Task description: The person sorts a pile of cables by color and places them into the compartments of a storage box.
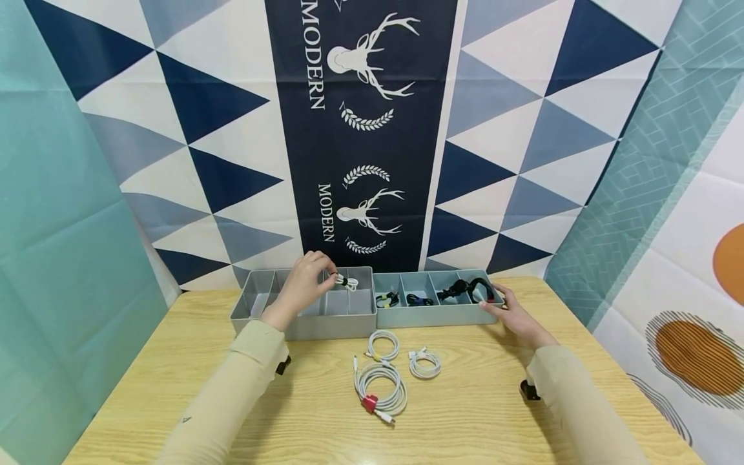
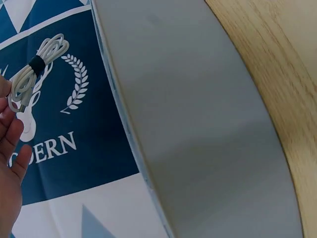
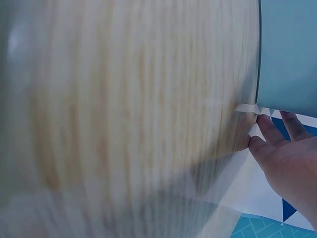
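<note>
White cable bundle held above grey divided box; three coils on table

Materials: The table (image 1: 314, 407) has a pale, wood-grain surface. The grey box (image 1: 331, 328) is smooth and matte, rectangular, rounded at its corners, with upright dividers. Beside it, end to end, stands a slimmer blue-green box (image 1: 436, 316) of similar finish. Behind hangs a creased printed backdrop (image 1: 279, 223) of blue and white triangles with a dark central panel.

Item in hand: The white cable (image 2: 52, 48) is thin and glossy, folded into narrow loops and cinched at the middle by a black tie (image 2: 37, 65). It sits above the rim of the grey box, toward that box's right end.

Hands: The left hand (image 1: 305, 284) pinches the bundle at one end. The right hand (image 1: 514, 316) has its fingers extended and apart at the right end of the blue-green box; grip force cannot be told.

Count: One bundle in hand. Three white coils on the table: one with a yellow tie (image 1: 398, 345), one larger with a red tie (image 1: 401, 394), one small coil (image 1: 425, 374). Four compartments in the blue-green box, holding a yellow-tied dark bundle (image 1: 386, 300), a dark blue bundle (image 1: 420, 301), a black bundle (image 1: 453, 290) and a black loop (image 1: 472, 284). The grey box's compartments cannot be fully counted behind the left hand.
</note>
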The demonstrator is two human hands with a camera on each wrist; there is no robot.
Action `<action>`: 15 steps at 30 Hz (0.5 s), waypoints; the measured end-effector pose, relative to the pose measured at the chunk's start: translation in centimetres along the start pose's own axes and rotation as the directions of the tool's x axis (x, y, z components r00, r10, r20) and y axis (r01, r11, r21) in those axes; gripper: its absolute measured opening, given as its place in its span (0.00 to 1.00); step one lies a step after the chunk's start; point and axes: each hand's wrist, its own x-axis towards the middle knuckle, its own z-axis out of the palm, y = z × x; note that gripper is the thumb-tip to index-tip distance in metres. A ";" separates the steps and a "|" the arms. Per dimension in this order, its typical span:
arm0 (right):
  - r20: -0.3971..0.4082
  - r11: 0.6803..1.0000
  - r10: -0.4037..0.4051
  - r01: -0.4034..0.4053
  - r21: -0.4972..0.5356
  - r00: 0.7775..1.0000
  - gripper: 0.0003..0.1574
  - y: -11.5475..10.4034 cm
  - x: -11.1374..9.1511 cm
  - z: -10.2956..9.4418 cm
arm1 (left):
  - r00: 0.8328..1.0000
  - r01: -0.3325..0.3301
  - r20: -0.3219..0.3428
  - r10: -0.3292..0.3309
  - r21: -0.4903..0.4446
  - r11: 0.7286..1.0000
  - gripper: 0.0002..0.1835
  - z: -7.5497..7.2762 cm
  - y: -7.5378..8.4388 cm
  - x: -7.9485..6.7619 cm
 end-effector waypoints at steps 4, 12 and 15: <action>0.001 1.000 -0.005 0.005 -0.002 1.000 0.54 0.1 -0.1 0.1 | 1.000 0.018 -0.004 -0.018 -0.020 1.000 0.02 0.9 -0.3 -0.2; 0.006 1.000 0.012 -0.012 0.020 1.000 0.52 -1.5 -1.0 0.3 | 0.999 0.041 0.021 -0.042 0.013 0.999 0.02 2.3 -0.3 -0.1; 0.008 1.000 0.011 -0.011 0.017 1.000 0.52 -1.2 -0.9 0.1 | 0.998 0.043 0.040 -0.044 0.026 0.999 0.02 2.7 -0.3 0.1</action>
